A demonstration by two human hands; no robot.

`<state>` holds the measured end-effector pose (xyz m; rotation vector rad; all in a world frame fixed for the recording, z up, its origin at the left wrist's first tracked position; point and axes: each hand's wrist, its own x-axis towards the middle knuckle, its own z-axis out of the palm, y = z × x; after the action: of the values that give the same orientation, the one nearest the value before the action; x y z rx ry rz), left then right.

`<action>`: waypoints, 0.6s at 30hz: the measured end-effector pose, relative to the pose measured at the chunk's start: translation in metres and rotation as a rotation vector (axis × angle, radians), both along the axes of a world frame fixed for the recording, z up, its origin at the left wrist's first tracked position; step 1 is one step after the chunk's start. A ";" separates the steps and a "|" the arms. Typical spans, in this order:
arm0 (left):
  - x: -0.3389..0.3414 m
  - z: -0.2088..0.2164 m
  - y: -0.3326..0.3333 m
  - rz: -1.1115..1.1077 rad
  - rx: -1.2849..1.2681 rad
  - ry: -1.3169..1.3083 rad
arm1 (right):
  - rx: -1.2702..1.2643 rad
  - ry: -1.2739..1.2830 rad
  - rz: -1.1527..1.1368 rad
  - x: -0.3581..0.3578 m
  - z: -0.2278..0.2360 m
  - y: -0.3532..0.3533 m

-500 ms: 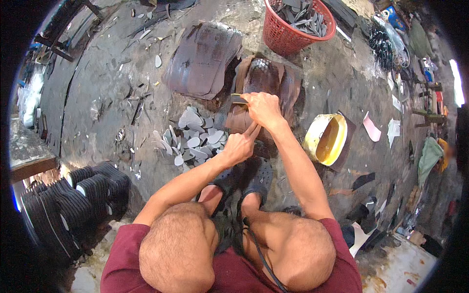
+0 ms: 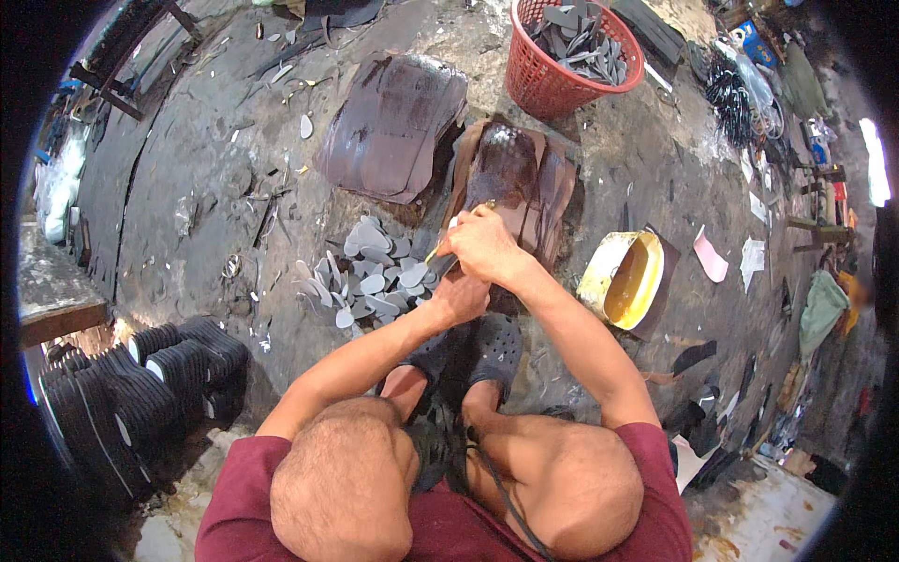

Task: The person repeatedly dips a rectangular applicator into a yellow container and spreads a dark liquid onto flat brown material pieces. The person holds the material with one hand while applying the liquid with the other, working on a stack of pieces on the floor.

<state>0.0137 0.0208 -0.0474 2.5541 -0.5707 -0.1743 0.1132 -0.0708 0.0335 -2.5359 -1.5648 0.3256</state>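
Note:
My right hand is closed round a small flat spreader, whose thin yellowish edge sticks out at the left of the fingers. It works over the near end of a stack of brown sheets, dark and wet-looking toward the far end. Just below it, touching, is my left hand at the stack's near edge; its fingers are mostly hidden by the right hand. Left of the hands lies a heap of grey rounded cut-outs. A cut-open container with amber-yellow liquid stands to the right.
Another dark brown sheet stack lies far left of the hands. Behind stands a red basket of grey pieces. Black sole-shaped pieces are stacked at left, near a low table. A pink scrap lies on the floor at right.
My right hand has drawn nearer to me and now overlaps the left hand. The spreader has moved from over the sheets to beside the left hand. My left hand has shifted slightly nearer.

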 end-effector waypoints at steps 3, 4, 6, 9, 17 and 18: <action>-0.002 0.028 -0.014 0.007 -0.005 0.166 | -0.146 -0.190 -0.390 0.041 0.026 -0.020; -0.003 0.031 -0.015 0.010 -0.063 0.122 | -0.110 -0.199 -0.525 0.055 0.031 -0.031; -0.007 0.034 -0.019 -0.010 -0.085 0.116 | -0.097 -0.170 -0.540 0.043 0.005 -0.044; -0.025 0.026 -0.019 -0.002 -0.115 0.127 | -0.032 -0.148 -0.435 0.004 0.000 -0.037; -0.070 0.030 -0.040 -0.385 -0.131 0.190 | -0.055 -0.137 -0.297 -0.065 -0.008 -0.029; -0.073 0.026 -0.038 -0.429 -0.136 0.177 | -0.065 -0.162 -0.279 -0.070 -0.009 -0.028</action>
<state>-0.0592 -0.0174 -0.0212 2.2276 -1.0164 -0.4876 0.0432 -0.0984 0.0241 -2.8468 -1.2389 0.1418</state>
